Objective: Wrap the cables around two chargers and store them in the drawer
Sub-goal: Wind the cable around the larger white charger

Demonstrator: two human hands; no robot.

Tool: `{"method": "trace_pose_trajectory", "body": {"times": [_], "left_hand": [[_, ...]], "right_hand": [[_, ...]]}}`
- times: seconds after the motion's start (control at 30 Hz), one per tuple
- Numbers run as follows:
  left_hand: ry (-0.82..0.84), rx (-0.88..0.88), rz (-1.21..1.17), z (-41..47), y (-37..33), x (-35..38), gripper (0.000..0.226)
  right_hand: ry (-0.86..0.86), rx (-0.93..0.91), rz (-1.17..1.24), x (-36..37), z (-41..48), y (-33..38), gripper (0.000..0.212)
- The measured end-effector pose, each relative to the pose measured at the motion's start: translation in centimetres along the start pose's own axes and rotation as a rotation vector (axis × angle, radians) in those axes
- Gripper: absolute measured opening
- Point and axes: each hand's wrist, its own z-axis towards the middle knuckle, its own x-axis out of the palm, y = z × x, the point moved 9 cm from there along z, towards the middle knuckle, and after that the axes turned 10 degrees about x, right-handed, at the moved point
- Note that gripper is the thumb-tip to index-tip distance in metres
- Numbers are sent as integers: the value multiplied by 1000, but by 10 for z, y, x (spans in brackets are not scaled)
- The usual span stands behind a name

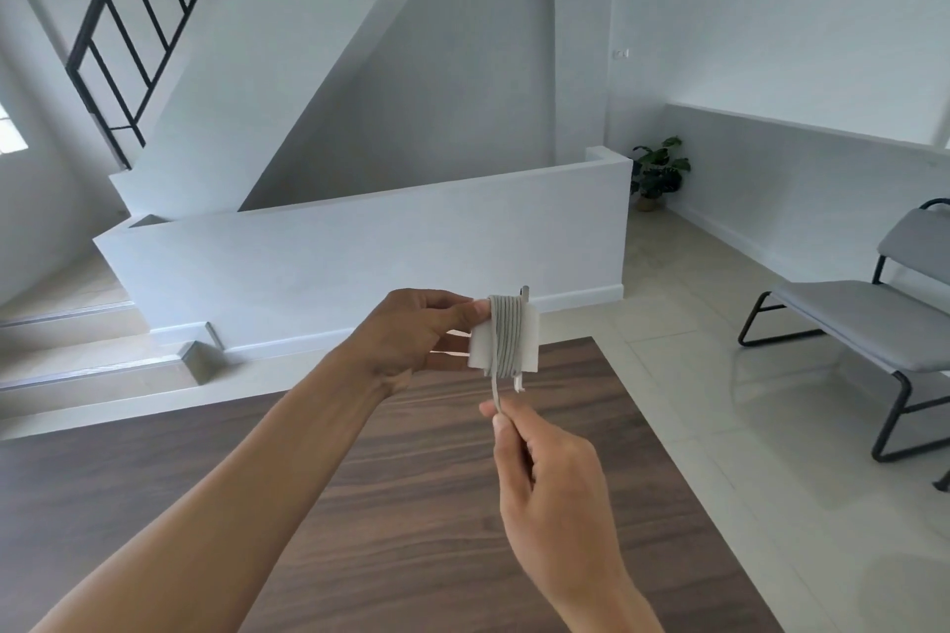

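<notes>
A white square charger (527,342) is held up above the far edge of the dark wooden table (421,504). My left hand (406,339) grips its left side between thumb and fingers. A pale grey cable (504,337) is wound in several turns around the charger's middle. Its loose end hangs down a short way, and my right hand (545,473) pinches that end just below the charger. No second charger and no drawer are in view.
A low white wall (360,257) stands beyond the table, with steps (77,350) at the left and a black stair railing above. A grey bench with a black frame (863,324) stands on the tiled floor at the right. A potted plant (658,170) sits in the far corner.
</notes>
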Motion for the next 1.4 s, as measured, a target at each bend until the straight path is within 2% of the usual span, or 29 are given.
{"method": "trace_pose_trajectory", "body": {"times": [0.1, 0.2, 0.3, 0.43, 0.57, 0.7, 0.87, 0.93, 1.03, 1.2, 1.3, 1.4], "left_hand": [[10, 25, -76, -2, -4, 7, 22], [24, 94, -102, -7, -16, 14, 29], [63, 163, -78, -14, -28, 22, 41], [123, 218, -18, -25, -36, 29, 43], [225, 259, 60, -36, -38, 37, 38], [301, 243, 196, -42, -24, 39, 36], [316, 184, 305, -39, -1, 33, 30], [333, 169, 354, -37, 4, 35, 25], [325, 175, 449, -33, 9, 35, 5], [332, 175, 471, -30, 18, 35, 6], [302, 172, 475, -24, 24, 29, 12], [282, 141, 435, -20, 35, 22, 34]], "right_hand": [[20, 12, 112, 4, 2, -8, 25], [76, 50, 240, 10, 4, -15, 25], [118, 122, 404, 11, 10, -24, 25], [221, 197, 451, 17, 25, -43, 25], [403, 263, 263, 15, 48, -64, 24], [539, 240, 95, -2, 77, -59, 23], [659, 161, -116, -11, 99, -38, 15], [674, 119, -220, -11, 101, -26, 15], [679, 84, -353, -11, 103, -15, 16], [630, 52, -573, -14, 97, -4, 18], [571, 17, -692, -20, 93, 9, 23], [540, -13, -762, -23, 89, 19, 25]]}}
